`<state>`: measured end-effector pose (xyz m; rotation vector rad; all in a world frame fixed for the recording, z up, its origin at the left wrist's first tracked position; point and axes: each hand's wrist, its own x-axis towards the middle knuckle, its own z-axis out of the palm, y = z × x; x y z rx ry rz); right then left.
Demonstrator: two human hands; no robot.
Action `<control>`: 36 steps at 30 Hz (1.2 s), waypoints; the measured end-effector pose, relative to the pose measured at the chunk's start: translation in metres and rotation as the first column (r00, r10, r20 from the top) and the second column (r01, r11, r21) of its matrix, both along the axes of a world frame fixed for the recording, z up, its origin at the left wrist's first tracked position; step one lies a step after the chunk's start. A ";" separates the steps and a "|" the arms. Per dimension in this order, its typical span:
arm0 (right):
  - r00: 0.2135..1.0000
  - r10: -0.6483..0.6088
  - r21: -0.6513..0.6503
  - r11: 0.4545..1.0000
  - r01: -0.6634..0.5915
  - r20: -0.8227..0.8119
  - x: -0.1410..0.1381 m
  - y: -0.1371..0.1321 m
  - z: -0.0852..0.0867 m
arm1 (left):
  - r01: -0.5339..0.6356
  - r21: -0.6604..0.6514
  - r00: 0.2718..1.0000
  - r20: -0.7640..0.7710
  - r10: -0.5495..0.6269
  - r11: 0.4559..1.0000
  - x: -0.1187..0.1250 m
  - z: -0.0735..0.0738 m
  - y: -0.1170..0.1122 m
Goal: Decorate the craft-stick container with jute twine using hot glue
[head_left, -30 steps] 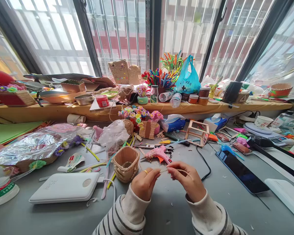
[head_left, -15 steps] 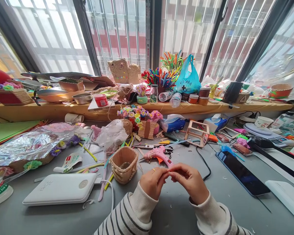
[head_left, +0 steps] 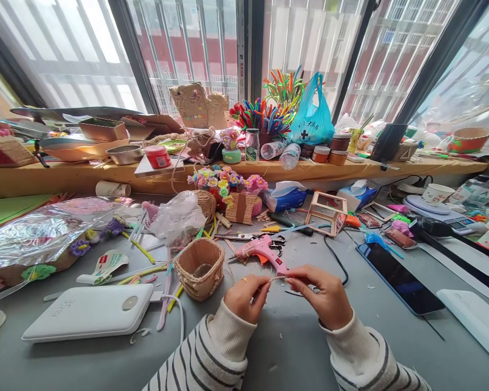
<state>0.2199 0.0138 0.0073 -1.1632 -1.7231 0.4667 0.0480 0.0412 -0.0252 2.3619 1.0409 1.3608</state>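
Low in the middle of the head view, my left hand [head_left: 244, 296] and my right hand [head_left: 324, 293] are both closed in a pinch. Between them runs a thin pale strand of twine [head_left: 277, 279], held at each end by thumb and finger. A ring shows on my left hand. Just beyond the fingertips a pink glue gun [head_left: 263, 251] lies on the grey table [head_left: 293, 347]. A small woven basket [head_left: 199, 267] stands to the left of my left hand. Striped cream sleeves cover both wrists.
A white power bank [head_left: 87, 312] with a cable lies at the left. A dark phone [head_left: 397, 277] lies at the right, a black cord [head_left: 336, 260] beside it. Scissors, pipe cleaners, flower baskets, tissue packs and a wooden frame [head_left: 326, 212] crowd the back.
My hands came together, then drew slightly apart again, the strand stretched between them. The view has shifted a little, so things sit lower-left in the picture.
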 end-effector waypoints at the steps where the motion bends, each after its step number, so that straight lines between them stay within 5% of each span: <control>1: 1.000 0.001 -0.001 1.000 -0.001 -0.009 -0.001 0.000 -0.001 | 0.006 -0.004 1.000 0.005 -0.006 1.000 0.000 0.001 0.000; 8: 0.993 0.070 0.057 0.996 -0.065 -0.097 -0.011 0.003 -0.006 | 0.188 -0.061 0.982 -0.010 -0.189 0.980 0.001 0.010 0.001; 16: 0.983 0.025 -0.087 0.995 -0.041 -0.180 -0.012 0.005 -0.009 | 0.232 -0.334 0.964 0.201 -0.171 0.914 0.000 0.008 0.001; 23: 0.984 -0.002 -0.071 0.997 -0.011 -0.179 -0.012 0.003 -0.011 | 0.145 -0.344 0.978 0.191 -0.082 0.928 0.001 0.009 0.000; 36: 0.994 -0.044 0.014 0.999 0.042 0.104 -0.018 0.007 -0.023 | 0.188 -0.291 0.979 0.132 -0.156 0.938 0.007 0.002 0.002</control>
